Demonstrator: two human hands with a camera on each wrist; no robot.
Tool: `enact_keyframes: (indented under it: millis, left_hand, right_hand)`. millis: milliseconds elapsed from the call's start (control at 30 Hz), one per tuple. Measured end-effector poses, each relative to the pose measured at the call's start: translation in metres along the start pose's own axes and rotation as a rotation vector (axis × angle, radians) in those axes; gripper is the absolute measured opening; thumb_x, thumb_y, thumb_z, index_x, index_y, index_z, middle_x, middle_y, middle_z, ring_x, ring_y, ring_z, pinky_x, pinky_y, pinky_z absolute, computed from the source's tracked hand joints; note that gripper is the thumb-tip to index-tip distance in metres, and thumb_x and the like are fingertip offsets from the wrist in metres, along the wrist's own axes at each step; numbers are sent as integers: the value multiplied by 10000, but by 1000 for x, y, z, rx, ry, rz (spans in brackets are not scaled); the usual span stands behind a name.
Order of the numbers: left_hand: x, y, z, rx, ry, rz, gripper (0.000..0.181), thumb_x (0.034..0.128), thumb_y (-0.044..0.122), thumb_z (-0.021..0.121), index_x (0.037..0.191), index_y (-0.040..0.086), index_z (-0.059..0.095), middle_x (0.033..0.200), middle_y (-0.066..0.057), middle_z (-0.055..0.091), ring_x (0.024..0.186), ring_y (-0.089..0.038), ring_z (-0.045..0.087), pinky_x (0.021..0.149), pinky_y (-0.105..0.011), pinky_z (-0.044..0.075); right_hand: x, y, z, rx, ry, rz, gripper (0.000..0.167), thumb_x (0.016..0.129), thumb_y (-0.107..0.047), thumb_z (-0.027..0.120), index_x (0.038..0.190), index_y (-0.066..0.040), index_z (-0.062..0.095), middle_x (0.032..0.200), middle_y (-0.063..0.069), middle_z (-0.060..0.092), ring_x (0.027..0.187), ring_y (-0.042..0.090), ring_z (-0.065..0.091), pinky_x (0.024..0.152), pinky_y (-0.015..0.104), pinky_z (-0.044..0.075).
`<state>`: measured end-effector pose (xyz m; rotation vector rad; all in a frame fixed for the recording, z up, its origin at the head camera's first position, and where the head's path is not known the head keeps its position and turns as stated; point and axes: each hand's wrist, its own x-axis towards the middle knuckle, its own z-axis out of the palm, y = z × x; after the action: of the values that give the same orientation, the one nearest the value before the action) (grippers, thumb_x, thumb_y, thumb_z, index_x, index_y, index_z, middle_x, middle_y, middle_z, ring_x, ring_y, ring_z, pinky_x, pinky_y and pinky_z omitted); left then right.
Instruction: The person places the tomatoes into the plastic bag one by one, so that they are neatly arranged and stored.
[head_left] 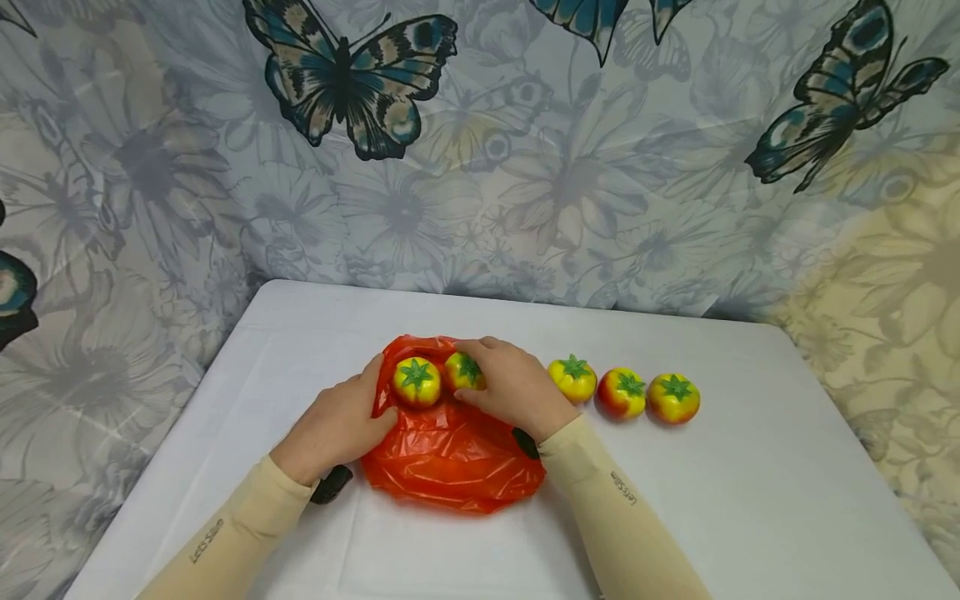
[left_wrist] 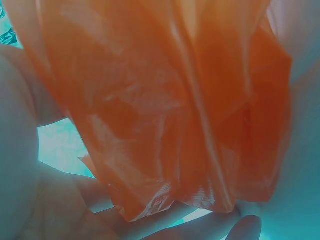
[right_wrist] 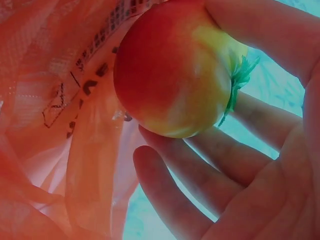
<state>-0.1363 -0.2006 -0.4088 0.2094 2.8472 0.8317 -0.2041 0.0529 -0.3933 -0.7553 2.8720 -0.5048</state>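
Note:
A red plastic bag (head_left: 457, 467) lies on the table with its mouth spread at the far side. My left hand (head_left: 337, 425) grips the bag's left edge between thumb and fingers; crumpled film fills the left wrist view. In my right hand (head_left: 517, 387) is a red-and-yellow artificial tomato (right_wrist: 175, 70) with a green leafy top, held by thumb and fingers at the bag's mouth. Beside it, another tomato (head_left: 417, 382) sits in the bag's opening. The bag's inside is mostly hidden.
To the right of the right hand stand a yellow tomato (head_left: 573, 380), a redder tomato (head_left: 622, 393) and an outer tomato (head_left: 673, 398) in a row. They rest on a white table (head_left: 750, 500). Butterfly-print cloth (head_left: 525, 208) hangs behind the table.

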Motion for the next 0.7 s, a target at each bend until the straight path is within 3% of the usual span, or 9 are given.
enact_keyframes:
  millis: [533, 700]
  left_hand:
    - [0, 2, 1, 13, -11, -8, 850, 997, 264, 665, 1690, 8, 245, 1444, -235, 662, 1008, -302, 712, 892, -528, 628]
    - [0, 3, 1, 29, -9, 2, 846, 999, 263, 661, 1687, 1, 244, 1464, -233, 653, 1054, -315, 719, 933, -548, 623]
  right_hand:
    - [2, 3, 5, -24, -18, 25, 688, 946, -397, 834, 1566, -243, 579, 1481, 65, 668, 1290, 277, 684, 1090, 512, 575]
    - [2, 3, 5, -28, -29, 30, 693, 951, -405, 827, 1571, -229, 572, 1490, 73, 662, 1301, 281, 677, 1100, 508, 570]
